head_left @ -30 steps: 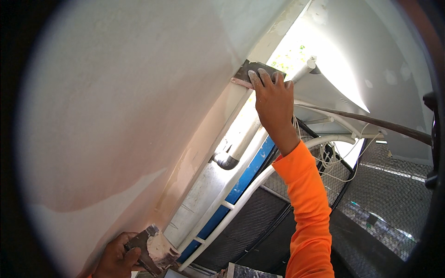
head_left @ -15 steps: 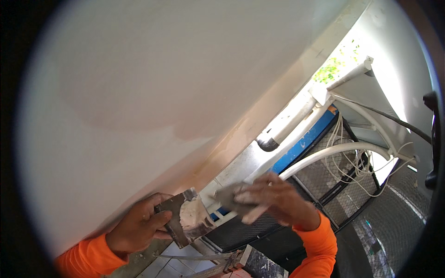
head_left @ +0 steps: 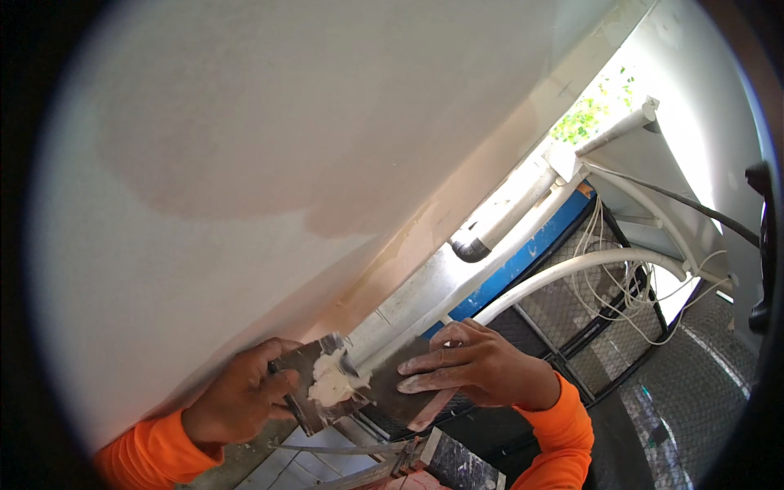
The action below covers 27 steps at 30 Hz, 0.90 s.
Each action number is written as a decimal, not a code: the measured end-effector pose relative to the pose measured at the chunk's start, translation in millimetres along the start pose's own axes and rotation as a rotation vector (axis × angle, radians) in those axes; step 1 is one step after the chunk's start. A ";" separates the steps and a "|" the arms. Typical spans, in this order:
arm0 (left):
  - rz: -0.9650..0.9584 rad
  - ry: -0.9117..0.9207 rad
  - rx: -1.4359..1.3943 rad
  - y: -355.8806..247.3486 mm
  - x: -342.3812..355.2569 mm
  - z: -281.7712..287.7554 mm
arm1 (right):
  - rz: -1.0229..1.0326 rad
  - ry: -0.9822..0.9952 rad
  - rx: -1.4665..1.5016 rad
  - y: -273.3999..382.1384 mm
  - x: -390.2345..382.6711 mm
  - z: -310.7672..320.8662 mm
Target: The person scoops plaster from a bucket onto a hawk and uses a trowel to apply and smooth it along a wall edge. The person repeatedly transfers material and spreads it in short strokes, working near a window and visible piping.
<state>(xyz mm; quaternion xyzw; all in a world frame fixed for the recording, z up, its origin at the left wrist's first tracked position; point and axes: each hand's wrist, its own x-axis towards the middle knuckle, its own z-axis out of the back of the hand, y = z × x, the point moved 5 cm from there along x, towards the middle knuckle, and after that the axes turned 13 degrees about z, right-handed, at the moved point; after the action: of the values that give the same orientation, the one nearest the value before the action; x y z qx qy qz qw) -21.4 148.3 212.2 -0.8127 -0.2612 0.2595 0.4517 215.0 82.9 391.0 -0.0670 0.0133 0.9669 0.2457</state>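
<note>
The putty (head_left: pixel 333 382), a pale lump, sits on a dark scraper (head_left: pixel 306 359). Left of the putty, the left hand (head_left: pixel 241 388) pinches that scraper by its edge, thumb on top and fingers mostly out of sight underneath. Right of the putty, the right hand (head_left: pixel 488 365) grips a second scraper (head_left: pixel 392 392), its fingers laid across the dark face, thumb hidden. The second scraper's edge comes right up to the putty, though whether they touch I cannot tell. A pale wall (head_left: pixel 245 122) with darker patches rises above and left of the putty. Up and right of the putty are a blue panel (head_left: pixel 523 263), a curved white rail (head_left: pixel 572 265) and a coil of pale cable (head_left: pixel 633 290).
</note>
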 end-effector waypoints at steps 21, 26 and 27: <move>-0.041 -0.015 -0.049 10.0 8.3 8.3 | -0.501 -0.579 -1.789 -45.6 -29.9 255.2; -0.073 -0.002 -0.060 8.5 4.6 7.8 | -0.606 -0.418 -1.986 -71.8 -14.5 290.8; -0.068 -0.014 -0.045 7.4 3.9 7.3 | -0.613 -0.401 -2.018 -74.6 -12.2 295.2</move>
<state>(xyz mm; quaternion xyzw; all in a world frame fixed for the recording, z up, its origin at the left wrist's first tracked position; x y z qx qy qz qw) -21.9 151.9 201.7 -0.8114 -0.2976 0.2436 0.4402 224.9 160.0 685.6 -0.0794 -0.8496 0.4217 0.3066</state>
